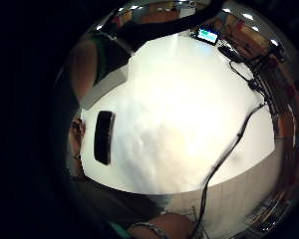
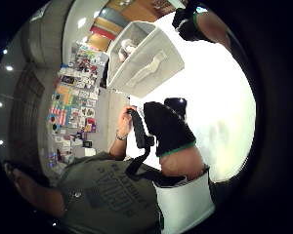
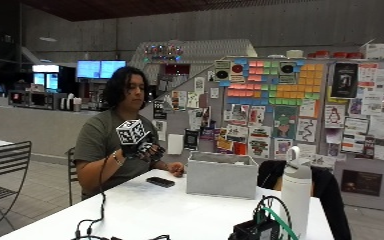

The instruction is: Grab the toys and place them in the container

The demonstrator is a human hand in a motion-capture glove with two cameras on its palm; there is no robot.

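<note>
One gloved hand (image 3: 147, 150), raised above table (image 3: 145, 210) edge, grip state unclear, w/ container (image 3: 222, 175) nearby.

Not much could be read here tbh. Dark block lettering was seen on the chest of the person's olive t-shirt (image 2: 107, 187) in the thumb side palm view, but the words couldn't be made out. Print on the posters (image 3: 298, 120) on the wall board was too small to be read.
</note>
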